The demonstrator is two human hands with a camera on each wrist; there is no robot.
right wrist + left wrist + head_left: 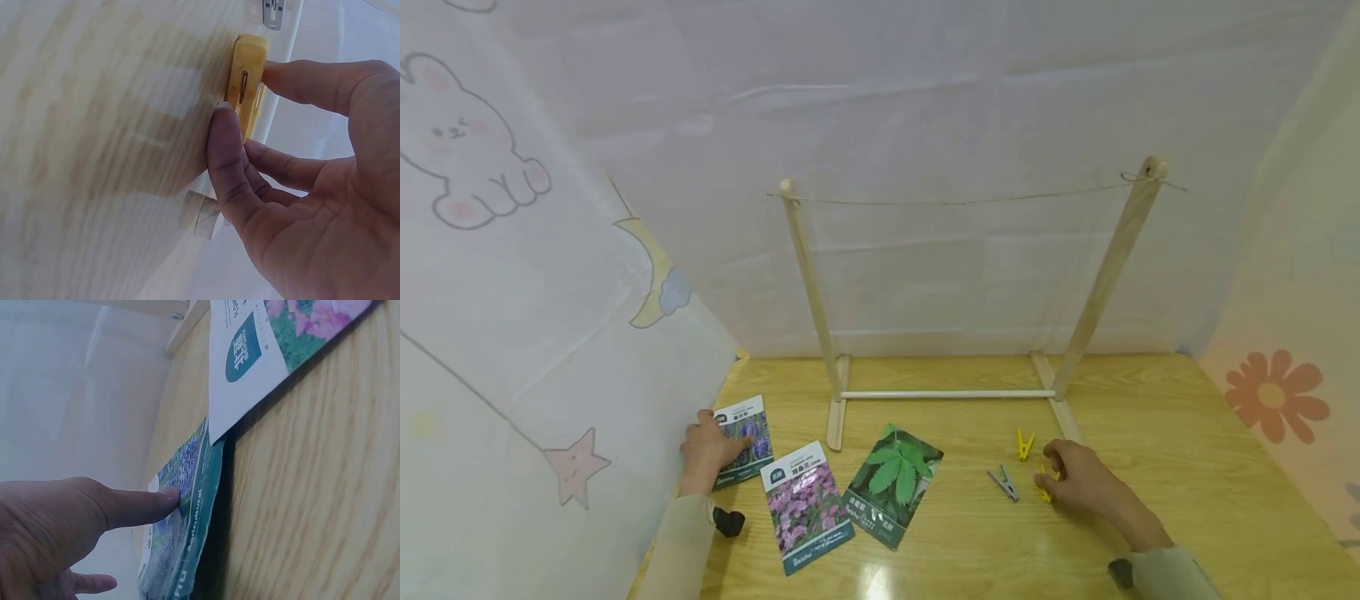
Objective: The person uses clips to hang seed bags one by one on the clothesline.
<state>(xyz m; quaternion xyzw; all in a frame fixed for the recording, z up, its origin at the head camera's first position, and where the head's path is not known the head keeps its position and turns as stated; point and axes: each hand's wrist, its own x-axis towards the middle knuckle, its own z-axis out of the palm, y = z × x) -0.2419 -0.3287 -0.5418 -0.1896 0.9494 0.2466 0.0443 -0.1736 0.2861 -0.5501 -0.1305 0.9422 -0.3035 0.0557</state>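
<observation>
My left hand (702,454) is at the left edge of a purple-flower seed packet (752,429), its thumb lying straight across the printed face and its fingers at the edge, partly hidden. Shadow shows beneath this packet in the left wrist view. Beside it lie a pink-flower seed packet (808,504) and a green-leaf seed packet (892,483). With thumb and fingertips, my right hand (1086,482) pinches a yellow clothespin (250,59) close to the tabletop. Nearby lie another yellow clothespin (1025,445) and a grey clothespin (1004,483).
A wooden frame stands at the back, with a left post (811,287), a right post (1108,275) and a white bar (947,394) low between them. A thin string (947,202) runs between the post tops. Printed sheets (910,283) enclose the wooden table (970,550).
</observation>
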